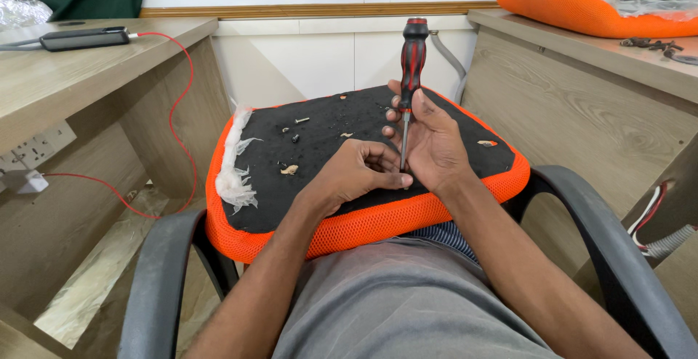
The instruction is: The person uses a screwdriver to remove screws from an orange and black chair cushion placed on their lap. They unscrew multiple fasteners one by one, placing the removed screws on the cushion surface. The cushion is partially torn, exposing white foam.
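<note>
**Screwdriver upright on the seat cushion**

We've got the red-and-black screwdriver [411, 75] standing vertical, tip down on the black underside of the orange mesh seat cushion [349, 232] across our lap. Our right hand [432, 144] is wrapped around the lower handle and shaft; our left hand [356, 173] is pinched together at the tip, on what we can't tell. The tool looks stiff and light, the ribbed handle being the place to grasp. Loose screws [294, 130] lie far left.

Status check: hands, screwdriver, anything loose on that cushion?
Right hand grips upright screwdriver. Left hand steadies tip on seat cushion. Loose screws lie left.
</note>
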